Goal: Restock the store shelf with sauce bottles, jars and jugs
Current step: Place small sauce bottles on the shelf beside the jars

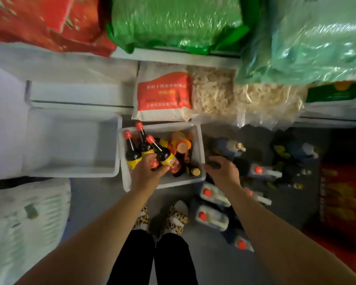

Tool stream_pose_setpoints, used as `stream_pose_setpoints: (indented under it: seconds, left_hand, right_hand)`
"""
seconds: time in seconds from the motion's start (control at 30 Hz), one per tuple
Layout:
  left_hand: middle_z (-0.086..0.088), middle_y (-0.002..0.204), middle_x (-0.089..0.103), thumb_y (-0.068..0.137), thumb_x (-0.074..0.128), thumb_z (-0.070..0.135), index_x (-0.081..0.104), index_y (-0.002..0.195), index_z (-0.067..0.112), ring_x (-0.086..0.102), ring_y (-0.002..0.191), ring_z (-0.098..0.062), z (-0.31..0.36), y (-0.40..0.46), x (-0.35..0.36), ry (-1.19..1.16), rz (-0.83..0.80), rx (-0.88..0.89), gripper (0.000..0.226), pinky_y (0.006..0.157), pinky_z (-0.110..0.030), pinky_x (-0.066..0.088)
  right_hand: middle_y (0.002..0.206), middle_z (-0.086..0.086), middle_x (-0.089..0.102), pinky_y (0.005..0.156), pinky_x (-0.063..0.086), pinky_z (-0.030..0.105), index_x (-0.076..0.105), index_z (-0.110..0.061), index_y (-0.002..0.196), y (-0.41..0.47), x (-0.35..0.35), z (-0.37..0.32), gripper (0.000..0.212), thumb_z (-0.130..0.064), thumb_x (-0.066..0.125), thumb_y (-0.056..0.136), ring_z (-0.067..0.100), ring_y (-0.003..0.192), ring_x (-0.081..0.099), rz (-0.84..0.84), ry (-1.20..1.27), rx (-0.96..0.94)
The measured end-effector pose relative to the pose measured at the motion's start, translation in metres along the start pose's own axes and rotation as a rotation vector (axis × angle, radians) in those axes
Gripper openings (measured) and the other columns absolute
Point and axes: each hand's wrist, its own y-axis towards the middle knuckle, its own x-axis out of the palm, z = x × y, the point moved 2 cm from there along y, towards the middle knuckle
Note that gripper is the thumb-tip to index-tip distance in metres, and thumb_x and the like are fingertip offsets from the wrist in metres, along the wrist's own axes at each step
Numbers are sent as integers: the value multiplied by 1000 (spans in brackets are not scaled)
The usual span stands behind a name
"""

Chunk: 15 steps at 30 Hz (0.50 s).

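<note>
At the far left of the frame a white woven sack (23, 227) is seen in the lower corner, and above it an empty white bin (74, 144) is set at mid-left. Just right of it, at the centre, a second white bin (200, 149) is filled with dark sauce bottles (133, 150) with red caps and yellow labels; the label writing is too blurred to be read. The left hand (147, 171) is held over this bin, its fingers curled round the body of one or two of these bottles. Above the bin, a white and orange bag (164, 93) with illegible Chinese print is laid on the shelf. The right hand (222, 171) is held just right of the bin's rim, fingers loosely spread, nothing held. Further right, on the dark floor, jugs (212, 218) with red caps are stood.
</note>
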Motion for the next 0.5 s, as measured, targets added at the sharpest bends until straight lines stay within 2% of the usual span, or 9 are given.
stream_pose_setpoints:
  seconds: [0.1,0.2,0.27,0.4,0.43,0.5]
  left_hand:
    - [3,127,61,82,77,39,56,127,22,57,118,-15,-28,26,38,-34,-52,-5,53,99,-37,47]
    - [-4,133,57,86,75,32,55,126,20,53,124,-18,-54,53,73,-51,-82,-10,46,99,-34,44]
    - [-3,132,57,86,74,35,54,128,23,53,123,-17,-71,72,94,-39,-92,-23,48,100,-37,46]
    - [0,128,59,84,75,40,58,125,28,57,115,-13,-105,106,131,-40,-102,-48,47,97,-38,50]
    - [0,128,60,84,75,40,58,124,29,57,114,-13,-112,112,138,-48,-107,-49,45,96,-36,50]
    - [1,125,61,83,76,38,59,122,28,59,114,-12,-122,122,152,-67,-122,-54,44,92,-29,47]
  right_hand:
    - [112,-2,68,80,44,29,66,-28,126,31,33,41,45,-48,71,87,18,106,61,2,23,25]
    - [115,-4,66,86,51,36,65,-31,127,62,69,76,47,-52,71,85,20,109,60,-16,47,34]
    - [118,-4,64,86,49,35,62,-33,129,81,93,96,48,-50,72,86,18,109,57,-44,47,28]
    - [128,3,63,102,46,44,57,-35,135,112,130,131,52,-39,75,87,28,123,54,-62,25,-16]
    - [129,3,62,104,44,42,56,-35,136,118,137,138,53,-36,75,87,28,125,53,-67,29,-23]
    - [129,1,63,98,44,35,56,-39,137,130,149,148,56,-34,77,85,26,125,53,-69,31,-62]
